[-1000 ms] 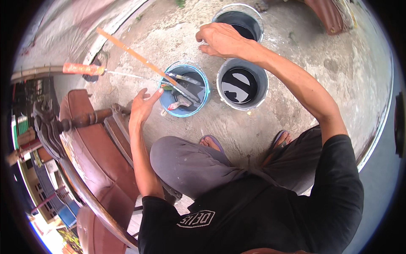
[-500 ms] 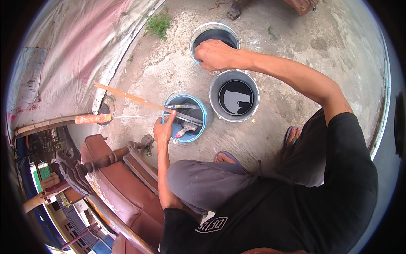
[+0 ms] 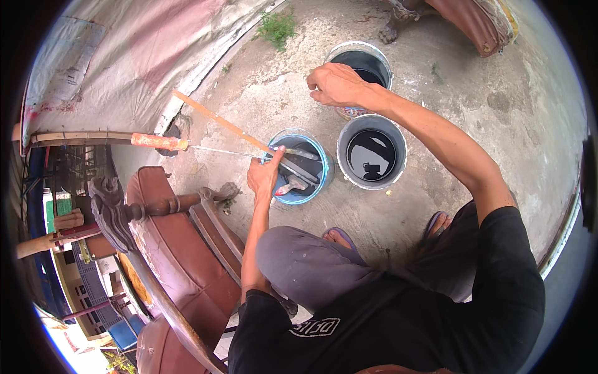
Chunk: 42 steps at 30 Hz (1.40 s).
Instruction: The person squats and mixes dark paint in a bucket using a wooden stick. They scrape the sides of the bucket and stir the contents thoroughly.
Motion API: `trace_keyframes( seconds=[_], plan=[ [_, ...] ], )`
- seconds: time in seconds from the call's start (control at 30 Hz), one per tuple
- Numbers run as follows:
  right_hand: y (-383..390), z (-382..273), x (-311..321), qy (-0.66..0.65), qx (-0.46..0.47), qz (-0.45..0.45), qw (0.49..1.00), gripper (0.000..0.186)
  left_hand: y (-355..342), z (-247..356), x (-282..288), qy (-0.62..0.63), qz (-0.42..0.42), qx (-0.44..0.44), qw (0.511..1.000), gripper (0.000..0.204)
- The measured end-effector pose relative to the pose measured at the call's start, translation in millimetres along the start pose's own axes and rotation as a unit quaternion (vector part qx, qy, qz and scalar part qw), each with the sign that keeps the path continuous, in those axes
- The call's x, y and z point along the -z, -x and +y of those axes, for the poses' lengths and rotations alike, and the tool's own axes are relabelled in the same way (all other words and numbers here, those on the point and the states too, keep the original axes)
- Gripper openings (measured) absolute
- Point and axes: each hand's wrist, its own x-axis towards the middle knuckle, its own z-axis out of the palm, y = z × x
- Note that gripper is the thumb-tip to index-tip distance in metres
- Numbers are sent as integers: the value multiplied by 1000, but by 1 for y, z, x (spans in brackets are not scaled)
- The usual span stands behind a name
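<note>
My left hand [image 3: 264, 172] grips the near rim of a blue bucket [image 3: 324, 163], thumb over the edge. Inside it lie a grimy paintbrush [image 3: 291, 186] and other dark-stained tools. A long wooden stick [image 3: 215, 118] leans out past my thumb, beside a thin metal rod with a worn orange handle [image 3: 156, 142]. My right hand [image 3: 339, 85], fingers curled, is at the left side of the far bucket [image 3: 387, 65], which holds dark liquid. Anything in its fingers is hidden. Between these stands a grey bucket [image 3: 400, 134] of glossy black liquid.
A brown padded chair [image 3: 187, 249] with carved wooden arms stands close on my left. Another piece of brown furniture [image 3: 476, 25] is at the far right. A stained tarp [image 3: 137, 62] hangs at the left. My sandaled feet [image 3: 339, 237] are near the buckets on the concrete floor.
The whole view has shifted, so things appear farther right. My right hand has moved left from over the far bucket to its left edge. My left hand remains on the blue bucket.
</note>
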Motion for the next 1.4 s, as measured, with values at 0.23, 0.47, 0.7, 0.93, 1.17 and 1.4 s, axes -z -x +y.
trace_keyframes(
  seconds=[0.23, 0.47, 0.7, 0.93, 1.17, 1.4],
  plan=[
    [0, -11, -68, -9, 15, -108, 994, 36, -7, 5, 1, -4, -37, -5, 999, 113],
    [-7, -41, -106, -5, -60, -181, 982, 37, -14, -9, -6, 38, -20, -40, 998, 103],
    [-11, -29, -123, -10, -83, -179, 980, 29, -9, 10, 5, 67, -36, -69, 995, 89],
    [-11, -24, -117, 4, -49, -187, 981, 22, -9, 16, 4, 17, -13, -83, 996, 92],
    [-13, -33, -108, -24, -22, -116, 993, 19, -8, 30, 37, -8, 49, -141, 989, 86],
    [-15, -38, -86, -68, -25, -55, 996, 20, -12, 51, 71, -31, 81, -213, 973, 86]
  ],
)
